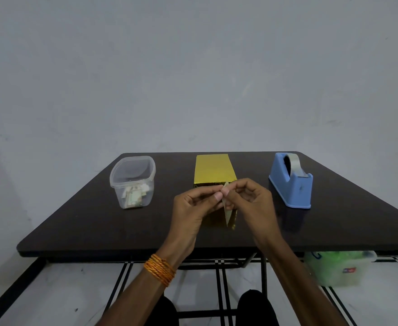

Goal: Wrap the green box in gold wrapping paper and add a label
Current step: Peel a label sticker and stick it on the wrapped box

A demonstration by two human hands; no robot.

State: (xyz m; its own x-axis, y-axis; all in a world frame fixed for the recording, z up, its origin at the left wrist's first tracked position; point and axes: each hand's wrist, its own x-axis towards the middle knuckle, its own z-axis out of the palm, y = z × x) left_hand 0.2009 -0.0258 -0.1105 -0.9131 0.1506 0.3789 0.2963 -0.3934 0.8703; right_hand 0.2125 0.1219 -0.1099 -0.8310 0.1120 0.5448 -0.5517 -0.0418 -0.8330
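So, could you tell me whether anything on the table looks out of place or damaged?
Nothing stands out: the wrapped box stands upright, the tub and tape dispenser sit level, left hand and right hand pinch a label.

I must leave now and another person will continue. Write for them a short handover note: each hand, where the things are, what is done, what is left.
Left hand: pinches the small pale paper label near its top.
Right hand: pinches the same label from the other side.
The box wrapped in shiny gold paper stands mid-table, just behind the hands; no green shows.
Clear plastic tub with paper pieces: left. Blue plastic tape dispenser: right.
Done: wrapping. Left: stick the label on the box; no label is visible on it yet.
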